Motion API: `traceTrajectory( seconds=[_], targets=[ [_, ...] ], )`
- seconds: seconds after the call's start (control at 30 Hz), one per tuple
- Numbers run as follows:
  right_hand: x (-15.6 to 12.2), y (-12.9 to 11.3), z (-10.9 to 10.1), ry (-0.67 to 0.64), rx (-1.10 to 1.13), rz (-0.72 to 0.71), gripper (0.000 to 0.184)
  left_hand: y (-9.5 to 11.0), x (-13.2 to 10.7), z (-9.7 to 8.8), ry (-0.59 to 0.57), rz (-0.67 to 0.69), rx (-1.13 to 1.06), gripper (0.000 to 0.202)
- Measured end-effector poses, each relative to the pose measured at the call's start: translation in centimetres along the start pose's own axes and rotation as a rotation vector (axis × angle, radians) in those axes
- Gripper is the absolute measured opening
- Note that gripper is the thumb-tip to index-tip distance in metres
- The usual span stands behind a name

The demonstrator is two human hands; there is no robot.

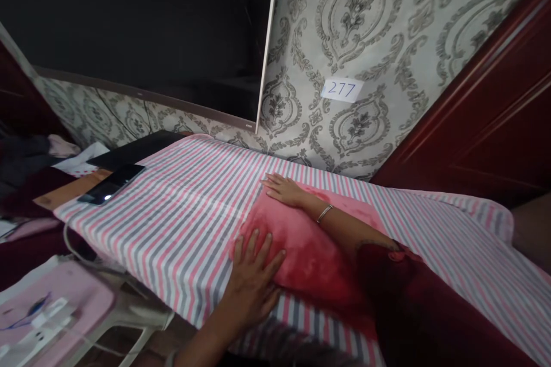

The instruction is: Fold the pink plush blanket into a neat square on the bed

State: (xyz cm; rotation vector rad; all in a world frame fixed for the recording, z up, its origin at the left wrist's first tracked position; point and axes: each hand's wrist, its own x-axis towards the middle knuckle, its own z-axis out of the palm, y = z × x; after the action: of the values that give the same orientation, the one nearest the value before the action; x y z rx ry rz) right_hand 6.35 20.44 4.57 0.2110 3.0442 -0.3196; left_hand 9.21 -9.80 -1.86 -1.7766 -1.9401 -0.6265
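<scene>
A red and pink cloth (297, 229) with a blotchy pattern lies spread on the striped sheet (181, 206) that covers the table. My left hand (252, 275) rests on the cloth's near left corner, palm down and fingers spread. Farther back, my right hand (282, 189) lies flat at the far left corner, fingers stretched out to the left. A thin bracelet circles my right wrist. The right forearm and its dark red sleeve hide part of the cloth's right side, so I cannot tell its exact kind.
A phone (112, 183) lies at the table's left end, on a wooden board (64, 190). A large television screen (142, 28) hangs behind. A pink stool (73, 287) carries a white power strip (47, 321). A dark red door (482, 114) stands back right.
</scene>
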Motion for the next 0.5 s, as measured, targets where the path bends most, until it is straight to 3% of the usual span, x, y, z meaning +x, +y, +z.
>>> traceTrajectory(
  seconds=[0.27, 0.5],
  targets=[
    [2.5, 3.1, 1.5, 0.04, 0.2, 0.096, 0.065, 0.2, 0.0, 0.1, -0.003, -0.022, -0.029, 0.072],
    [1.6, 1.5, 0.3, 0.045, 0.137, 0.138, 0.063, 0.1, 0.1, -0.1, -0.003, -0.008, 0.003, 0.074]
  ],
)
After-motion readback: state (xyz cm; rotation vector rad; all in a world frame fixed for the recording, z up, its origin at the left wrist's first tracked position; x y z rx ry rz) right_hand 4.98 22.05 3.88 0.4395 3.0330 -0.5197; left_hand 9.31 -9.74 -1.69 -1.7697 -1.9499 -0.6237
